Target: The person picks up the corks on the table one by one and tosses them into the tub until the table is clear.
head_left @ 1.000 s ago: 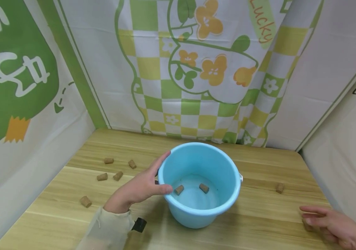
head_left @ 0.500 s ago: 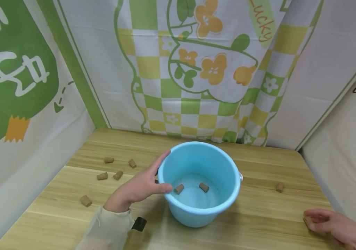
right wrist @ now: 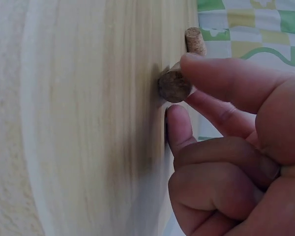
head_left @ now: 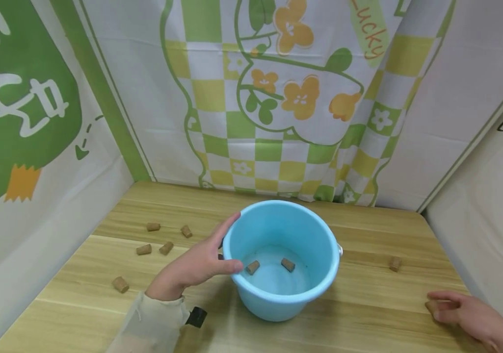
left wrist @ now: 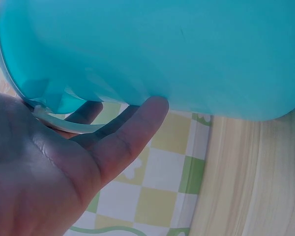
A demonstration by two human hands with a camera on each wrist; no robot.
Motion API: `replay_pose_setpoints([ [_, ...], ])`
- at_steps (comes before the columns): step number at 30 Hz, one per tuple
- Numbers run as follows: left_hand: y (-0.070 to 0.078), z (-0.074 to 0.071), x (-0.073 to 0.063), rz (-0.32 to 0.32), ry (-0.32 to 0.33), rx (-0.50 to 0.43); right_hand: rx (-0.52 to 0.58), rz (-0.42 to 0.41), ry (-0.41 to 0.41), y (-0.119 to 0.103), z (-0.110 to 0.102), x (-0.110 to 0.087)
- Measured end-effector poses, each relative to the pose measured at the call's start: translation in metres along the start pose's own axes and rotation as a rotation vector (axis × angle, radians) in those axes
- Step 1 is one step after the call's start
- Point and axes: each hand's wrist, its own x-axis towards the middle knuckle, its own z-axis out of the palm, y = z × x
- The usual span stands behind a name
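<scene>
A light blue bucket (head_left: 277, 306) stands upright on the table, with two corks (head_left: 288, 265) on its bottom. My left hand (head_left: 200, 267) holds its left side, the thumb over the rim and the other fingers along the outer wall; the left wrist view has those fingers (left wrist: 132, 132) against the wall beside the pale handle (left wrist: 71, 124). Off to the right, my right hand (head_left: 472, 316) pinches a cork (right wrist: 174, 87) between thumb and forefinger, low at the table surface. Another cork (head_left: 394, 264) lies beyond that hand, showing too in the right wrist view.
Several loose corks (head_left: 144, 249) lie on the left part of the wooden table (head_left: 366, 314). A checked, flowered cloth (head_left: 269, 147) hangs along the back edge. Printed cloth walls flank the table left and right.
My right hand has shifted slightly at the table's right side, its fingers changing their hold around the cork. The left hand and bucket stay in place.
</scene>
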Motion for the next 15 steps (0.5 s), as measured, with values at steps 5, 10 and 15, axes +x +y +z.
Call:
replay_pose_setpoints([
  [5,0.0003,0.0000,0.0000,-0.003,0.001,0.003,-0.061,-0.013,0.015,-0.0008,-0.0001,0.0002],
  [10,-0.0007,-0.0004,0.0001,0.005,-0.005,-0.003,-0.015,-0.022,-0.020,-0.0017,-0.0024,0.0011],
  [15,-0.0014,-0.0003,0.0002,0.002,-0.003,-0.003,0.060,-0.029,-0.016,-0.0006,-0.0033,0.0002],
])
